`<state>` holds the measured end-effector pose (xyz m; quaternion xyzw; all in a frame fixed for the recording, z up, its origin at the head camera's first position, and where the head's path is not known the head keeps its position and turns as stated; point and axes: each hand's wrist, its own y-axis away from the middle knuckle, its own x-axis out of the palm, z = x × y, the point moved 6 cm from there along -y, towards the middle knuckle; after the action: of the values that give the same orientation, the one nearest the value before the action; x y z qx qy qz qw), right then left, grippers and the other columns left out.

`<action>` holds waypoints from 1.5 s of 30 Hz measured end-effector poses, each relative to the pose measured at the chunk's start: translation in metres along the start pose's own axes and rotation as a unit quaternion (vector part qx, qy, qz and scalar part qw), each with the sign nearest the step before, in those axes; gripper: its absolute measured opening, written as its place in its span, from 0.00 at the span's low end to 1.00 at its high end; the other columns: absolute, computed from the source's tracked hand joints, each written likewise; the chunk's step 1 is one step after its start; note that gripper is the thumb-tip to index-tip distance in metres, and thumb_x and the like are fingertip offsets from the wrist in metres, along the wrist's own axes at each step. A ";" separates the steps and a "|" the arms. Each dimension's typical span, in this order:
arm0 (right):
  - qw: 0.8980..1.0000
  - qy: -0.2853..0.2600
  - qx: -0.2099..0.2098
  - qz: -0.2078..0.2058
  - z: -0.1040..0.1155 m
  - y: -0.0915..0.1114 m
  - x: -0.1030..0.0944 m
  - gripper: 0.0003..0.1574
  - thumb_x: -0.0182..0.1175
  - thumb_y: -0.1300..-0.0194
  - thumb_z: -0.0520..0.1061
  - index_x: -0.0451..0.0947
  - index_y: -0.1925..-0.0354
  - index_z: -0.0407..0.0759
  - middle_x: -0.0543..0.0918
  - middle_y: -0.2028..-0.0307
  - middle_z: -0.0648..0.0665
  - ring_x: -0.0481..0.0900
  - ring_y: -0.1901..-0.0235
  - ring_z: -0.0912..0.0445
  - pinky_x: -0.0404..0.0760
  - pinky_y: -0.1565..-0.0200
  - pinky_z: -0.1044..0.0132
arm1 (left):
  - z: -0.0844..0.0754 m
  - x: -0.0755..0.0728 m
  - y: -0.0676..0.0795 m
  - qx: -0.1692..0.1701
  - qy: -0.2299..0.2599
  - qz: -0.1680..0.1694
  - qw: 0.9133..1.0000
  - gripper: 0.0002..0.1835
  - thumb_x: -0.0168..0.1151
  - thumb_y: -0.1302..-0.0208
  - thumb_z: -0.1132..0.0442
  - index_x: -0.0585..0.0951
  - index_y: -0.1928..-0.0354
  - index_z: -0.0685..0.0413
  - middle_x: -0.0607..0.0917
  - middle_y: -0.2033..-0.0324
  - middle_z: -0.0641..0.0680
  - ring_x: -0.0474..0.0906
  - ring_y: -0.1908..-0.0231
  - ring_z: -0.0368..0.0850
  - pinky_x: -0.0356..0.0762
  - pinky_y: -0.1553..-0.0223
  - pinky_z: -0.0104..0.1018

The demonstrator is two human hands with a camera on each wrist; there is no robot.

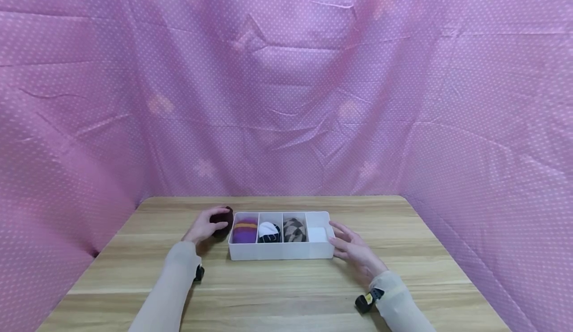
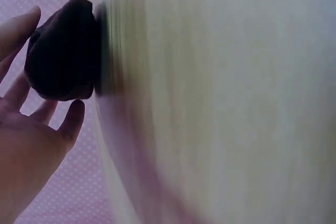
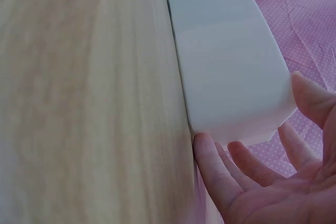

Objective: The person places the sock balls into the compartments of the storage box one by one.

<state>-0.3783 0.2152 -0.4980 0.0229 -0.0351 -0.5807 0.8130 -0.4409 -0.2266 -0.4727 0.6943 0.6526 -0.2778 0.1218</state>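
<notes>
L hand (image 1: pixel 203 227) curves round dk roll (image 2: pixel 63 51), thumb one side, fingers other; firmness of hold can't tell. Roll sits on table (image 1: pixel 268 292), in from L palm, just beside near end of box (image 1: pixel 282 251); contact w/ box unclear. R hand (image 1: pixel 355 250) is wide, fingers spread & fairly straight, tips at box's R end wall, thumb tip at upper edge per R wrist view. Box lies btwn hands, 4 compts in a row. Counting from L hand: purple roll (image 1: pixel 244 236) w/ yellow band, b/w roll (image 1: pixel 268 230), checked roll (image 1: pixel 294 230); 4th compt is nearest R hand. Pink dotted cloth (image 1: pixel 286 98) hangs beyond both hands.
</notes>
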 end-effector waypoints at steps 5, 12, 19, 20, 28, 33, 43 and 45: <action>1.000 -0.003 0.002 -0.004 0.000 -0.002 0.001 0.41 0.58 0.30 0.43 0.54 0.25 0.52 0.53 0.26 0.30 0.72 0.37 0.43 0.77 0.41 0.53 | 0.005 -0.004 -0.001 -0.014 0.011 0.000 1.000 0.25 0.72 0.44 0.64 0.80 0.43 0.58 0.77 0.39 0.64 0.68 0.37 0.62 0.63 0.35 0.57; 1.000 0.000 -0.004 0.000 0.002 -0.003 0.003 0.42 0.59 0.30 0.44 0.52 0.24 0.49 0.52 0.26 0.29 0.72 0.38 0.43 0.78 0.42 0.53 | 0.005 -0.005 0.001 -0.003 -0.043 0.020 0.999 0.28 0.76 0.48 0.61 0.82 0.43 0.56 0.79 0.42 0.63 0.72 0.42 0.60 0.67 0.40 0.55; 1.000 -0.003 -0.004 0.005 0.002 -0.005 0.004 0.42 0.57 0.29 0.42 0.50 0.24 0.49 0.51 0.26 0.29 0.71 0.37 0.43 0.77 0.41 0.53 | 0.004 -0.004 0.000 0.020 -0.047 0.046 0.998 0.29 0.77 0.51 0.64 0.81 0.45 0.57 0.80 0.43 0.63 0.73 0.46 0.58 0.68 0.46 0.46; 1.000 -0.002 -0.004 0.004 0.002 -0.005 0.004 0.42 0.57 0.29 0.43 0.50 0.24 0.49 0.51 0.26 0.29 0.71 0.37 0.43 0.77 0.41 0.53 | 0.005 -0.005 0.000 0.017 -0.041 0.047 0.998 0.28 0.77 0.52 0.65 0.82 0.46 0.57 0.80 0.44 0.63 0.73 0.46 0.58 0.68 0.47 0.45; 1.000 -0.007 0.002 -0.003 0.002 -0.006 0.007 0.42 0.57 0.29 0.43 0.50 0.24 0.49 0.51 0.26 0.30 0.71 0.37 0.44 0.77 0.40 0.54 | 0.007 -0.009 0.001 -0.010 -0.028 0.032 0.999 0.26 0.78 0.52 0.64 0.82 0.49 0.56 0.80 0.46 0.62 0.74 0.49 0.56 0.68 0.50 0.42; 1.000 -0.009 0.001 0.002 0.001 -0.007 0.008 0.43 0.57 0.29 0.43 0.50 0.23 0.49 0.50 0.26 0.29 0.71 0.37 0.45 0.76 0.40 0.53 | 0.010 -0.013 0.002 -0.028 -0.025 0.007 0.999 0.25 0.78 0.52 0.64 0.82 0.49 0.56 0.80 0.45 0.63 0.74 0.47 0.60 0.70 0.46 0.50; 1.000 0.000 0.004 -0.005 0.000 -0.004 0.005 0.42 0.58 0.29 0.44 0.52 0.24 0.51 0.52 0.26 0.31 0.72 0.38 0.45 0.77 0.41 0.53 | -0.008 -0.028 -0.002 0.023 -0.050 -0.049 0.997 0.23 0.77 0.49 0.60 0.82 0.49 0.53 0.83 0.49 0.64 0.78 0.48 0.61 0.74 0.46 0.54; 1.000 0.000 0.004 -0.007 0.000 -0.004 0.004 0.41 0.58 0.29 0.44 0.52 0.24 0.52 0.52 0.26 0.31 0.72 0.38 0.46 0.77 0.41 0.53 | -0.014 -0.030 -0.003 0.028 -0.054 -0.054 0.997 0.24 0.76 0.48 0.58 0.82 0.48 0.52 0.83 0.48 0.64 0.78 0.48 0.61 0.75 0.46 0.54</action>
<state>-0.3803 0.2099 -0.4980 0.0267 -0.0372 -0.5865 0.8087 -0.4402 -0.2443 -0.4446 0.6453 0.6732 -0.3395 0.1225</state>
